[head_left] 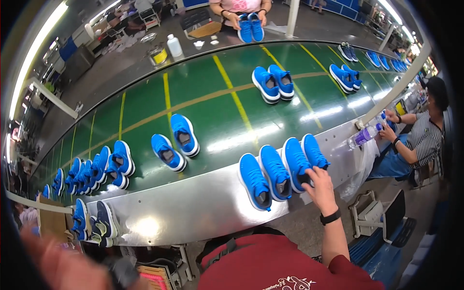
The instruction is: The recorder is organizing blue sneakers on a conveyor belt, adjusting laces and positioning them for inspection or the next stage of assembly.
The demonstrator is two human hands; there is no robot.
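The right hand (pixel 321 187) reaches over the worktop (pixel 193 208), fingers parted and bent, touching the heel ends of the two rightmost shoes in a row of four blue shoes (pixel 274 169); whether it grips either one, I cannot tell. A black wristband (pixel 330 217) circles that wrist. The left hand (pixel 72 263) is a blur at the lower left, apart from the row, and its state cannot be told.

The four shoes stand side by side on the metal worktop, toes toward the green belt (pixel 212 121). On the belt just beyond, left of the row, sits a loose pair of blue shoes (pixel 166 153); farther left a cluster of blue shoes (pixel 100 164) crowds together. At the left end of the worktop stand navy shoes (pixel 107 218), next to more blue ones.

Across the belt's middle is another blue pair (pixel 266 83). At the right, a person in a striped shirt (pixel 427 133) sits near a bottle with a purple label (pixel 366 135). On the far side, a person in pink (pixel 241 6) holds two blue shoes (pixel 245 30), near a white bottle (pixel 174 46) and a yellow can (pixel 158 56).
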